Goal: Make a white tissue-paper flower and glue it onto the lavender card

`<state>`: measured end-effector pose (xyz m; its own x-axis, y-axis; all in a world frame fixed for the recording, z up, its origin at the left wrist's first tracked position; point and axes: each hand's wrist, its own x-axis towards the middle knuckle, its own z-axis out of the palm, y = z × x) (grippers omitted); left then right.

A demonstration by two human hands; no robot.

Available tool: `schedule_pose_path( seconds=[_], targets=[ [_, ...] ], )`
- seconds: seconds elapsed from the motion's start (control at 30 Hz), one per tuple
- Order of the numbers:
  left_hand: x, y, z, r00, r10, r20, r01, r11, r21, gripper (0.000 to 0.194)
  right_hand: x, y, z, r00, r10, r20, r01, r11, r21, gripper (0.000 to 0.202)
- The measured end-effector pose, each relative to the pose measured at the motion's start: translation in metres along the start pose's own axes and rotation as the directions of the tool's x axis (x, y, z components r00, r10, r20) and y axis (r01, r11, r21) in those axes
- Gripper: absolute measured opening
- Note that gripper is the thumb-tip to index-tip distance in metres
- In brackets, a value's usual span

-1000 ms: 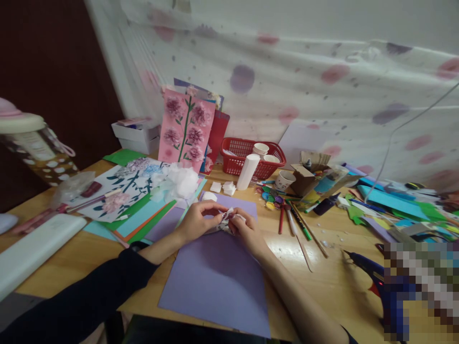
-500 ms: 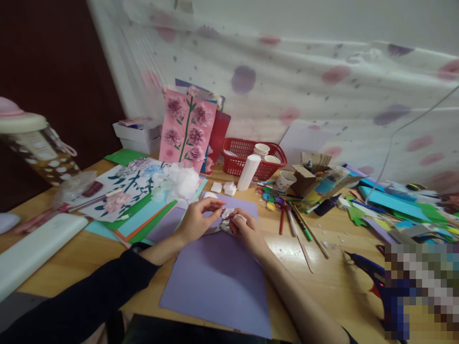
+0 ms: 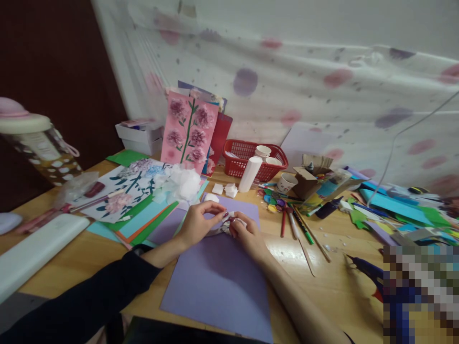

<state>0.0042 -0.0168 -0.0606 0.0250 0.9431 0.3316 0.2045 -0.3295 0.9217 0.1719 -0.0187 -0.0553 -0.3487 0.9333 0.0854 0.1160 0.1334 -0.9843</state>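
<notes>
White piece (image 3: 225, 229): long axis roughly crosswise, pinched between left hand (image 3: 198, 223) and right hand (image 3: 248, 235).

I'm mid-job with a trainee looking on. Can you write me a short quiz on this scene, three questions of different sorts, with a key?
1. Multiple choice: what lies beneath the left hand and the right hand?
A) a white towel
B) a purple sheet
C) a metal tray

2. True or false: the white roll stands outside the red basket.

3. Fill in the missing colour: the long stem on the upright pink card is ____.

Key: 1 B; 2 true; 3 green.
</notes>
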Motion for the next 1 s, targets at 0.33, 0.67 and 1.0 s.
schedule_pose_path(
  seconds=[0.33,0.67,1.0],
  targets=[
    [-0.0008,-0.0017,0.0011,0.994,0.079,-0.075,-0.076,0.996,0.046,0.015,-0.0002,-0.0040,-0.0009,1.000,0.012,0.010,-0.012,1.000,-0.022,0.027],
    [-0.0037,-0.0034,0.0036,0.989,0.116,-0.093,-0.113,0.993,0.036,0.016,0.0007,0.0002,0.0000,1.000,-0.009,-0.007,0.009,0.998,-0.055,0.022],
    [-0.0035,-0.0015,0.0054,0.998,0.046,-0.042,-0.048,0.997,-0.053,0.020,-0.0016,-0.0017,0.0003,1.000,-0.029,-0.002,0.029,0.996,-0.079,0.032]
  ],
)
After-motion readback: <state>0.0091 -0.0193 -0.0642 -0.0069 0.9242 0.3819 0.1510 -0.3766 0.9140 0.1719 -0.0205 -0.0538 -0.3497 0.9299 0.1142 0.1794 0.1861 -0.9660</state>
